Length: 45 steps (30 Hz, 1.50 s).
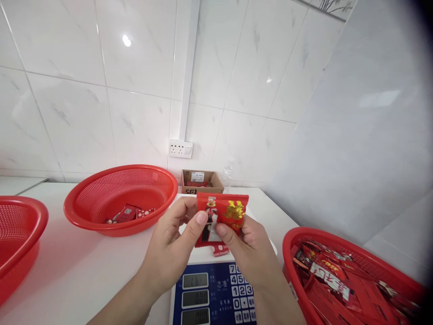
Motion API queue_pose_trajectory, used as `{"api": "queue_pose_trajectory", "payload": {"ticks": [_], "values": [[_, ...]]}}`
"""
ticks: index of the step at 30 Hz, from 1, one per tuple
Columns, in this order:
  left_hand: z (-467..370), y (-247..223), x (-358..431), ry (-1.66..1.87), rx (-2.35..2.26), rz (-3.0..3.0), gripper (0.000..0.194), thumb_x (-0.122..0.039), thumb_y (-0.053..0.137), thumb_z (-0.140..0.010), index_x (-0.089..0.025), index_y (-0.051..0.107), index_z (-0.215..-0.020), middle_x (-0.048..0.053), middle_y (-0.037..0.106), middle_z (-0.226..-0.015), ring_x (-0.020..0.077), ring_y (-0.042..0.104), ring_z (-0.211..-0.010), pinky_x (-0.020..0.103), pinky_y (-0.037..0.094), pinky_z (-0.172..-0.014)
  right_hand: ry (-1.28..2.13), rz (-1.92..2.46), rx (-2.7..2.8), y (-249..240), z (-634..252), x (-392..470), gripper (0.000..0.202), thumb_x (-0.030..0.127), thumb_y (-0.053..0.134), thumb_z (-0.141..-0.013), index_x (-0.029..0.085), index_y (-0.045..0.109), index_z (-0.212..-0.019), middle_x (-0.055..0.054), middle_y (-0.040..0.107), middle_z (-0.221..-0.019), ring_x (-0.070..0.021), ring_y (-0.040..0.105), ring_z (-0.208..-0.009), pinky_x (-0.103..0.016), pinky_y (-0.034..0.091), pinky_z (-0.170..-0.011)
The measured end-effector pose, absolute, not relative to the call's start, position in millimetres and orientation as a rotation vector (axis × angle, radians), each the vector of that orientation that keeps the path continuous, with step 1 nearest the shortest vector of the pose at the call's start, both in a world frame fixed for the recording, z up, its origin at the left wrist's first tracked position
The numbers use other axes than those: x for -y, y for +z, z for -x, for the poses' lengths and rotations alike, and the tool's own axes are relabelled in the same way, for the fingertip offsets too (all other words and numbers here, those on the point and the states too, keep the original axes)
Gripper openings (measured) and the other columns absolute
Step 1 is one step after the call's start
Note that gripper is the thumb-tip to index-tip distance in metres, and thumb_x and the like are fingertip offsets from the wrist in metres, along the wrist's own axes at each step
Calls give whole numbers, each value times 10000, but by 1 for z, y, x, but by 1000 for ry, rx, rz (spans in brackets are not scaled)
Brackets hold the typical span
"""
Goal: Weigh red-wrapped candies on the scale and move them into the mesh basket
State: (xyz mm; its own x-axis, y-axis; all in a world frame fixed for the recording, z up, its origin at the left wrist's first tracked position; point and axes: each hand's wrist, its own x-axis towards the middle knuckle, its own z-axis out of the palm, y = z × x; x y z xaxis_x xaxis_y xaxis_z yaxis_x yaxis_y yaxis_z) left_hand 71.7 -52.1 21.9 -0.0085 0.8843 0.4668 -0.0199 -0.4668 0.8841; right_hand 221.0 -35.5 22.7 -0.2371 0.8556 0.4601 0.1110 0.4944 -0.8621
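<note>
A red candy packet (223,208) with gold printing and a black-and-white picture is held up in front of me. My left hand (176,243) pinches its left side, thumb on the front face. From the right, my right hand (248,248) grips the lower edge with its thumb on the front. Below the hands is a digital scale (216,293) with a blue panel, displays and number keys. On its white plate lies a small red packet (220,250), partly covered by the hands and the held packet.
A red basket (122,171) with a few packets stands back left, another red basket (23,203) at the left edge. Right is a red basket (292,239) full of red packets. A cardboard box (199,177) and a clear bottle (228,175) stand against the tiled wall.
</note>
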Motion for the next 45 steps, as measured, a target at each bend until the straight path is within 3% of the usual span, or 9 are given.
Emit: {"api": "queue_pose_trajectory", "payload": {"ticks": [7, 11, 14, 19, 27, 37, 42, 45], "values": [[-75, 20, 51, 1371, -997, -1678, 309, -475, 511, -888, -191, 590, -798, 0, 580, -745, 149, 512, -709, 252, 413, -641, 979, 762, 1447, 20, -219, 33, 321, 516, 635, -813, 231, 704, -945, -42, 732, -872, -199, 678, -800, -299, 546, -719], [-75, 19, 50, 1445, -992, -1681, 297, -452, 477, -911, -198, 566, -784, -8, 576, -740, 138, 488, -685, 239, 405, -621, 1049, 727, 1510, 18, -220, 31, 421, 584, 634, -783, 235, 674, -1016, -42, 707, -840, -176, 646, -696, -244, 509, -533], [-73, 19, 50, 1476, -989, -1693, 299, -449, 470, -915, -200, 550, -769, -13, 561, -719, 135, 476, -677, 233, 397, -610, 1079, 751, 1595, 17, -222, 30, 423, 596, 602, -803, 208, 683, -950, -32, 674, -718, -149, 590, -566, -225, 437, -427], [-73, 19, 50, 1444, -979, -1655, 326, -477, 495, -896, -196, 539, -737, -7, 555, -724, 141, 476, -693, 251, 423, -657, 934, 772, 1690, 18, -224, 30, 376, 517, 533, -885, 192, 679, -764, -8, 619, -608, -137, 549, -546, -256, 468, -542], [-74, 21, 50, 1440, -852, -1630, 324, -480, 498, -900, -198, 651, -948, 23, 685, -879, 174, 599, -824, 260, 484, -736, 847, 680, 1815, 20, -218, 34, 243, 420, 548, -903, 222, 687, -875, 1, 684, -791, -146, 606, -724, -230, 483, -639], [-75, 17, 48, 1495, -822, -1510, 336, -492, 543, -872, -177, 644, -810, -19, 607, -653, 115, 544, -598, 212, 460, -550, 1000, 721, 1836, 14, -221, 31, 396, 568, 548, -853, 208, 695, -923, -28, 692, -814, -164, 608, -705, -235, 493, -547], [-75, 18, 45, 1446, -834, -1535, 327, -478, 519, -889, -177, 646, -885, 12, 660, -748, 154, 596, -693, 259, 504, -648, 928, 769, 1870, 17, -220, 33, 341, 500, 492, -908, 218, 681, -889, -20, 680, -807, -163, 611, -719, -242, 496, -587], [-74, 18, 45, 1456, -853, -1567, 333, -488, 522, -883, -178, 645, -901, 26, 673, -820, 168, 600, -778, 265, 505, -707, 855, 796, 1874, 18, -220, 32, 371, 507, 480, -908, 196, 640, -784, -11, 621, -696, -154, 582, -663, -239, 471, -573]]}}
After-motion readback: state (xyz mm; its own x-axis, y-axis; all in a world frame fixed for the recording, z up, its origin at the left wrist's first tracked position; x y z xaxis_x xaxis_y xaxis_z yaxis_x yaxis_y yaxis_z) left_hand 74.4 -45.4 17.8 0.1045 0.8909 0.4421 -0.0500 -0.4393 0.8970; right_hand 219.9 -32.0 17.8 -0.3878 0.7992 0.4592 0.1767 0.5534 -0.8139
